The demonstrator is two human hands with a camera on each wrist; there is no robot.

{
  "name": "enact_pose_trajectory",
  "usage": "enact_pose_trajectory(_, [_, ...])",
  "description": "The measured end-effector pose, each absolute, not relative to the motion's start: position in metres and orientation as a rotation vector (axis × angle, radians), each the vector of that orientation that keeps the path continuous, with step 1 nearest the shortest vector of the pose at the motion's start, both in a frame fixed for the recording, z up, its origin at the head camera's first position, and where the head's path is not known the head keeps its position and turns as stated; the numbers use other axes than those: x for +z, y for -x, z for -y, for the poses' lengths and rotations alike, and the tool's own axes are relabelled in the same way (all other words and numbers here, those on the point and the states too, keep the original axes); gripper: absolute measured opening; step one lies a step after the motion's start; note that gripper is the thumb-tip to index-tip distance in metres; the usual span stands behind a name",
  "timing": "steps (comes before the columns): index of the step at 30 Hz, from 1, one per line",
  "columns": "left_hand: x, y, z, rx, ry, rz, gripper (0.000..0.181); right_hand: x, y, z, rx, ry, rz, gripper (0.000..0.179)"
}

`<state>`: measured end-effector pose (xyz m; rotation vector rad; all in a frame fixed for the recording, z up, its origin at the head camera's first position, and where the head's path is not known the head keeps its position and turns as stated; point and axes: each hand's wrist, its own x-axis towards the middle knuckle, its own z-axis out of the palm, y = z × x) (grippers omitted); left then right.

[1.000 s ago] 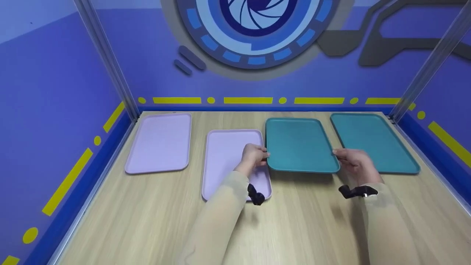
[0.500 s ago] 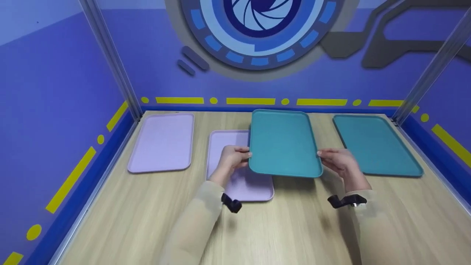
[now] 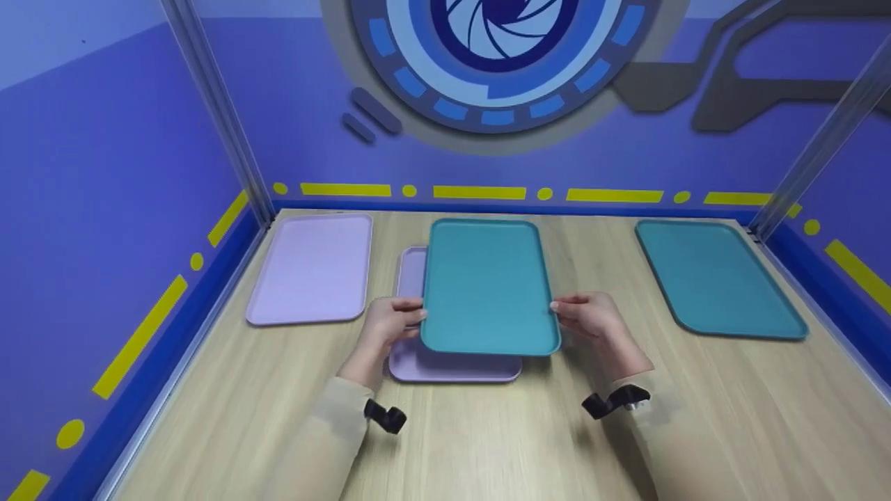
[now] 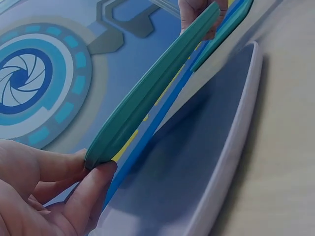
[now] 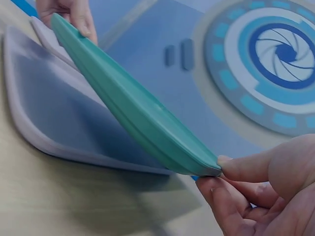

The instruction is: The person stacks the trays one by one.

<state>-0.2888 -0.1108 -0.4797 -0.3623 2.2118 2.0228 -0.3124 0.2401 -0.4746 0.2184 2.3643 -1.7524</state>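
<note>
Between my two hands hangs a teal tray (image 3: 487, 285), held in the air over a lilac tray (image 3: 456, 369) that lies on the table. My left hand (image 3: 388, 323) pinches its left edge between thumb and fingers. On the opposite edge my right hand (image 3: 592, 316) pinches the rim the same way. In the left wrist view the teal tray (image 4: 142, 93) shows edge-on, with a gap down to the lilac tray (image 4: 197, 147). Much of the lower tray is covered by the teal one in the head view.
A second lilac tray (image 3: 311, 268) lies at the back left of the wooden table (image 3: 480, 445). Another teal tray (image 3: 720, 278) lies at the back right. Blue-purple panels (image 3: 104, 174) wall the table at the back and sides.
Both hands have carried the teal tray leftward, from beside the lilac tray to above it. The other trays stay where they were on the table.
</note>
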Motion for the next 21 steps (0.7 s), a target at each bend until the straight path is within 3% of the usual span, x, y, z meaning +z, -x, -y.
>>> enact_pose_trajectory(9, [-0.488,0.279,0.140,1.948,0.397,-2.291,0.030,-0.487,0.308,-0.206,-1.839,-0.280,-2.291,0.026])
enact_pose_trajectory(21, [-0.495,0.275,0.155,1.764,0.385,-2.368,0.028,-0.505,0.302,-0.189,-1.722,-0.209,-2.431,0.024])
